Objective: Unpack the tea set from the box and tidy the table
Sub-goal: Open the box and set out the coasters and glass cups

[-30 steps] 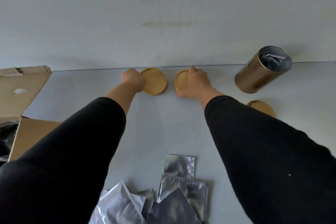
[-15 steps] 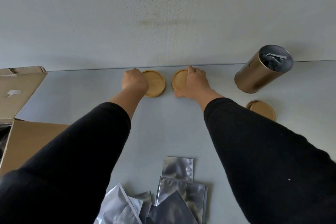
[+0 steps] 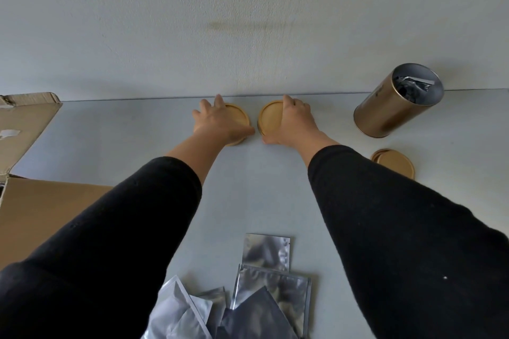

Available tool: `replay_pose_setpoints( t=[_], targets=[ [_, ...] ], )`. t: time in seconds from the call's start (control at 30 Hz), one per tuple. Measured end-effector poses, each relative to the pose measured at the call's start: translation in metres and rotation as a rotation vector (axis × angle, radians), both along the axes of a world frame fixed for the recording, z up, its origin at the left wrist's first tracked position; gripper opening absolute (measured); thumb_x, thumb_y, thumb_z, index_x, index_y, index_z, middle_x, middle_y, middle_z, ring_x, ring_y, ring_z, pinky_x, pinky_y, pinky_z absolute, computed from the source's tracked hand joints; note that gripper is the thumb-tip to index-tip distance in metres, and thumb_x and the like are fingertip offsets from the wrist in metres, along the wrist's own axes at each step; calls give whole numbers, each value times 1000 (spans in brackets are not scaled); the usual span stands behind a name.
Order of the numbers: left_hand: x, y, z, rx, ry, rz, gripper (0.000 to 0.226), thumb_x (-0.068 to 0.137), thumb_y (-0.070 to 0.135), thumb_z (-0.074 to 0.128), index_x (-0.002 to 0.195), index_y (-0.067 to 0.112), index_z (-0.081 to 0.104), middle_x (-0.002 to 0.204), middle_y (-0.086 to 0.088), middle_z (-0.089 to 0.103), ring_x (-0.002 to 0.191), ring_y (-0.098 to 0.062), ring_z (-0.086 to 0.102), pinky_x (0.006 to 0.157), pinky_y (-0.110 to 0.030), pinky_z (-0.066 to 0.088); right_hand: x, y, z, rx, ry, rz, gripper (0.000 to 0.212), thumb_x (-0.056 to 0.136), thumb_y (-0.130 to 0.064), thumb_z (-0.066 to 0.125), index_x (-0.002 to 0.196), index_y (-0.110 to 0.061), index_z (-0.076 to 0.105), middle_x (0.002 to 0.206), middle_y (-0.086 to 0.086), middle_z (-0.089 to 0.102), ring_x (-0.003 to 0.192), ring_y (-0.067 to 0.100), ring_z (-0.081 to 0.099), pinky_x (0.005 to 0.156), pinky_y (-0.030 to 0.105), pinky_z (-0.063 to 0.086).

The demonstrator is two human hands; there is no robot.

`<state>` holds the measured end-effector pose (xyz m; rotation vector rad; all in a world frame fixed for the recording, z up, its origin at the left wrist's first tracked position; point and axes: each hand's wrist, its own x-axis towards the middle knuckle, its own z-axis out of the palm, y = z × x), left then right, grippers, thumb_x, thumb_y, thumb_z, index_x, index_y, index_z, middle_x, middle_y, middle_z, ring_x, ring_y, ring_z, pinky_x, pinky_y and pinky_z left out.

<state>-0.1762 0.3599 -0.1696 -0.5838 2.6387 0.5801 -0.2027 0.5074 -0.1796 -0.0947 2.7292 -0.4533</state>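
A gold cylindrical tin (image 3: pixel 396 103) is standing open at the far right of the grey surface (image 3: pixel 259 187), showing crumpled silver foil inside; its round lid (image 3: pixel 394 163) is lying flat just nearer. At the far edge by the wall, the left hand (image 3: pixel 217 122) is resting spread over one round wooden coaster (image 3: pixel 239 118), while the right hand (image 3: pixel 296 124) is covering another (image 3: pixel 271 118), fingers splayed wide on both. Flat silver foil pouches (image 3: pixel 264 283) are lying heaped near the person. A brown cardboard box (image 3: pixel 35 201) is sitting at the left, contents hidden.
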Motion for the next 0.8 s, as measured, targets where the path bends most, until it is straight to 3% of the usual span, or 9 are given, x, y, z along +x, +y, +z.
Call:
replay_pose_setpoints(
  t=[0.13, 0.37, 0.6, 0.8],
  targets=[
    [1, -2, -6, -67, 40, -76, 100, 73, 46, 71, 149, 9, 17, 142, -14, 31, 130, -34, 32, 104, -38, 36, 2, 2, -1, -11, -5, -4, 116, 68, -41, 82, 151, -8, 9, 151, 13, 27, 139, 29, 24, 110, 36, 31],
    [16, -7, 3, 49, 119, -9, 111, 73, 45, 73, 153, 8, 5, 149, -11, 29, 139, -30, 28, 110, -36, 33, 13, 9, 17, -54, 48, -29, 119, 65, -41, 84, 151, -10, 8, 148, 14, 31, 138, 31, 27, 108, 41, 36],
    [63, 0, 24, 23, 171, -23, 96, 67, 40, 77, 142, 5, 28, 136, -10, 39, 129, -28, 38, 101, -35, 40, 65, 17, 40, 5, 74, -116, 108, 63, -43, 84, 144, -7, 22, 139, 14, 40, 130, 32, 35, 102, 40, 40],
    [113, 5, 21, 38, 111, -49, 91, 65, 43, 79, 136, 6, 35, 130, -13, 36, 124, -29, 42, 98, -38, 47, 125, 19, 36, 42, 22, -162, 106, 63, -45, 84, 142, -4, 27, 140, 14, 39, 132, 30, 35, 104, 37, 38]
  ],
)
